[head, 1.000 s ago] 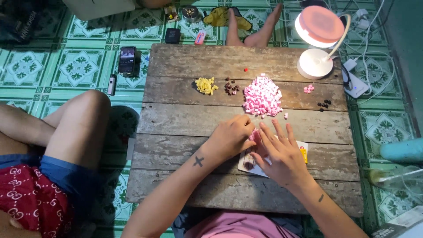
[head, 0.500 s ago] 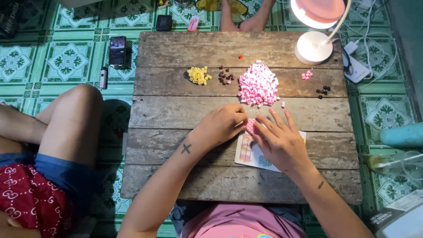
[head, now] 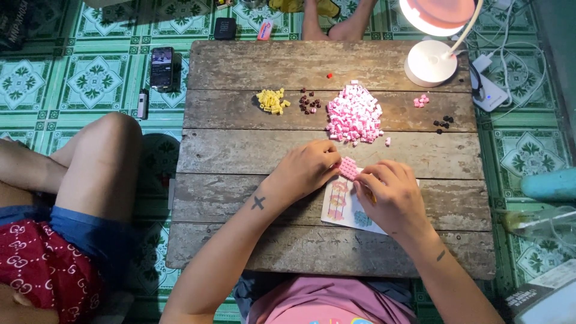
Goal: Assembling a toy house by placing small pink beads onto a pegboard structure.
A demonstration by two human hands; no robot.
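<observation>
On the wooden plank table (head: 240, 156), near its middle, we hold a small pink block assembly (head: 348, 167) between both hands. Our left hand (head: 306, 170) is curled, with thumb and fingertips pinched on the left edge of the assembly. Our right hand (head: 390, 195) is likewise curled, its fingers closed on the right edge of the same piece. The assembly sits just above the tabletop, at the upper edge of a printed instruction sheet (head: 343, 207) that lies flat on the planks and is partly covered by the right hand.

Beyond the hands, toward the far side of the table, we see the following:
- a large heap of pink and white blocks (head: 355, 114), near the assembly;
- a small pile of yellow blocks (head: 272, 100), to the left;
- a scatter of dark red blocks (head: 309, 103), between the yellow pile and the pink heap;
- a few loose pink blocks (head: 422, 101) and a few black blocks (head: 444, 122), to the right;
- a single red block (head: 329, 76), apart from the rest.

A white desk lamp (head: 431, 60) stands at the far right corner. A phone (head: 162, 67) lies on the green tiled floor (head: 84, 84) left of the table. Another person's bent knee (head: 108, 156) rests beside the table's left edge.
</observation>
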